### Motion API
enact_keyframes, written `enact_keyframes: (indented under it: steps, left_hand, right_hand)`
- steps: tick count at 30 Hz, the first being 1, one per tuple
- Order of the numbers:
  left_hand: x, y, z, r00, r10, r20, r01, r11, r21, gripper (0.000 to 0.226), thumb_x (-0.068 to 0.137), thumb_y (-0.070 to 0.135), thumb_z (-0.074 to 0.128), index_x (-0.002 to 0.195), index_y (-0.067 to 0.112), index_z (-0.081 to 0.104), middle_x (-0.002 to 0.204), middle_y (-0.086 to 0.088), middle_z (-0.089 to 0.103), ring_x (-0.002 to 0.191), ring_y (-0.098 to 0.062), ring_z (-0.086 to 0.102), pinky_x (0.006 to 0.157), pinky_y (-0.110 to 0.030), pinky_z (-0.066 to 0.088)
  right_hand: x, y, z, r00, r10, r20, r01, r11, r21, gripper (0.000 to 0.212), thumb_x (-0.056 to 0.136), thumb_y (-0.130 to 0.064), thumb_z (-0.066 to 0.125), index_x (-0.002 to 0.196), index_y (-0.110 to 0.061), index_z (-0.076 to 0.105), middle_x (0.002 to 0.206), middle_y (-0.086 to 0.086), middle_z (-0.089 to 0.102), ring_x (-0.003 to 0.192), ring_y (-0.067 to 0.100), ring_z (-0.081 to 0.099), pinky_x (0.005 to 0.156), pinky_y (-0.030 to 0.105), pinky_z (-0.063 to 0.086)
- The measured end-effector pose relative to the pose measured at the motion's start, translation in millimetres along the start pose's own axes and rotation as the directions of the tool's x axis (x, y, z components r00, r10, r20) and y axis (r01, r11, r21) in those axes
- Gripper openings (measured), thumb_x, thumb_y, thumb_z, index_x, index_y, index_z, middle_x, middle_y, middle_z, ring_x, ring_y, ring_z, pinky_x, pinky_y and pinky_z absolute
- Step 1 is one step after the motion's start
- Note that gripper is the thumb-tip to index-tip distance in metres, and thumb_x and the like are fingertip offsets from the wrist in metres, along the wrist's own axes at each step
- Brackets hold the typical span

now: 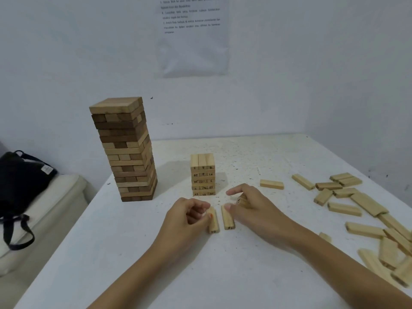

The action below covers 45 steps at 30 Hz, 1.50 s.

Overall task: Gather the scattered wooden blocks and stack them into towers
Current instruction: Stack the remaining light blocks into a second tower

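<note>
Hands ready a layer: left hand (189, 216) pinches numbered block (214, 223), right hand (250, 207) apparently grips second block (242, 200); lifting onto short tower (202, 175) next.

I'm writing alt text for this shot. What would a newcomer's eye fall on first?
The tall tower of mixed dark and light wood at the far left of the table stands out first, dwarfing the short numbered tower to its right. Then the left hand and right hand at a pair of light blocks near the middle, and loose blocks strewn along the right side.
</note>
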State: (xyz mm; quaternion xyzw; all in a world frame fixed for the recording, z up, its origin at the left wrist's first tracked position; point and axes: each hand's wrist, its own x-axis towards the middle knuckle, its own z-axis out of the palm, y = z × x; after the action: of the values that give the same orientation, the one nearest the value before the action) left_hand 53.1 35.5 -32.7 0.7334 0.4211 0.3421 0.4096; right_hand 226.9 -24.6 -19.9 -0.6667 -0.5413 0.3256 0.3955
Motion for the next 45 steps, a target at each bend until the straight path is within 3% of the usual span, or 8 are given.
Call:
enact_keyframes:
  steps: [5,20,24,28,32,37,41,45]
  left_hand:
    - [2.2,-1.1,-5.7,1.0,-0.025,-0.005,0.024,0.999,-0.031,0.015,0.092,0.013,0.059,0.1,0.023,0.067,0.093,0.0,0.064,0.082,-0.009,0.061,0.066,-0.009,0.046]
    - [-0.4,0.5,-6.2,0.999,-0.032,0.022,0.033,0.999,-0.036,0.019,0.084,0.011,0.07,0.097,0.025,0.07,0.091,0.005,0.068,0.084,-0.002,0.063,0.076,-0.015,0.051]
    - [-0.2,5.0,0.1,0.998,-0.035,0.057,0.04,0.996,-0.077,0.021,0.085,0.008,0.068,0.097,0.026,0.07,0.097,0.003,0.066,0.089,-0.008,0.064,0.069,-0.016,0.053]
    - [-1.2,7.8,3.2,0.997,-0.059,0.055,0.066,0.989,-0.135,0.023,0.083,0.004,0.069,0.096,0.022,0.069,0.097,-0.003,0.064,0.089,-0.015,0.063,0.08,-0.024,0.056]
    - [-3.5,7.5,1.4,0.999,-0.034,0.034,0.038,0.991,-0.129,0.026,0.079,0.003,0.073,0.098,0.02,0.068,0.094,-0.006,0.065,0.079,-0.007,0.061,0.065,-0.011,0.05]
    - [-2.8,4.8,-1.2,0.998,-0.013,0.064,0.021,0.992,-0.127,0.029,0.075,0.01,0.079,0.099,0.021,0.067,0.089,-0.006,0.067,0.074,-0.006,0.059,0.063,-0.012,0.047]
    - [-2.0,3.9,-3.3,0.994,-0.054,0.094,0.064,0.993,-0.102,0.019,0.088,0.014,0.066,0.105,0.021,0.066,0.092,0.0,0.065,0.077,-0.006,0.059,0.066,-0.008,0.045]
    - [-2.9,5.8,-6.6,0.986,-0.098,0.135,0.113,0.988,-0.11,0.028,0.088,0.011,0.061,0.115,0.019,0.062,0.104,0.0,0.064,0.087,-0.008,0.06,0.079,-0.015,0.045]
  right_hand:
    - [-1.1,-0.4,-10.8,0.996,0.089,0.004,-0.088,0.983,0.164,0.029,0.096,-0.014,0.042,0.098,-0.029,0.067,0.081,-0.014,0.049,0.075,0.005,0.044,0.071,0.022,0.033]
    - [-1.6,12.3,-6.1,0.924,-0.055,-0.378,0.026,0.996,-0.081,0.016,0.081,-0.018,0.078,0.092,-0.017,0.066,0.064,0.002,0.061,0.053,0.003,0.051,0.056,0.01,0.039]
    - [-0.5,7.7,5.4,0.943,-0.05,-0.329,0.048,0.999,-0.014,0.013,0.088,-0.011,0.067,0.098,-0.018,0.064,0.067,0.001,0.06,0.051,0.003,0.053,0.06,0.024,0.052]
    - [-9.3,1.1,9.8,0.989,-0.06,-0.134,0.065,0.997,0.031,0.042,0.084,-0.009,0.064,0.118,-0.029,0.049,0.091,-0.002,0.052,0.07,0.004,0.05,0.065,0.018,0.047]
    - [-17.9,2.9,15.9,0.982,-0.188,-0.011,0.179,0.948,-0.262,0.074,0.078,-0.041,0.074,0.13,-0.044,0.022,0.104,-0.026,0.03,0.098,-0.002,0.041,0.084,0.016,0.041]
    - [-16.5,3.0,15.6,0.974,-0.225,-0.019,0.214,0.945,-0.247,0.071,0.074,-0.028,0.071,0.125,-0.046,0.026,0.104,-0.019,0.04,0.103,0.002,0.039,0.088,0.024,0.045]
    - [-17.8,0.0,3.0,0.979,-0.196,0.055,0.203,0.962,-0.185,0.069,0.074,-0.012,0.066,0.123,-0.046,0.032,0.111,-0.017,0.047,0.109,0.001,0.039,0.082,0.012,0.042]
    - [-19.6,3.2,-8.2,0.979,-0.164,0.118,0.192,0.936,-0.294,0.073,0.08,-0.017,0.064,0.131,-0.046,0.021,0.121,-0.015,0.03,0.116,0.002,0.029,0.095,0.02,0.036]
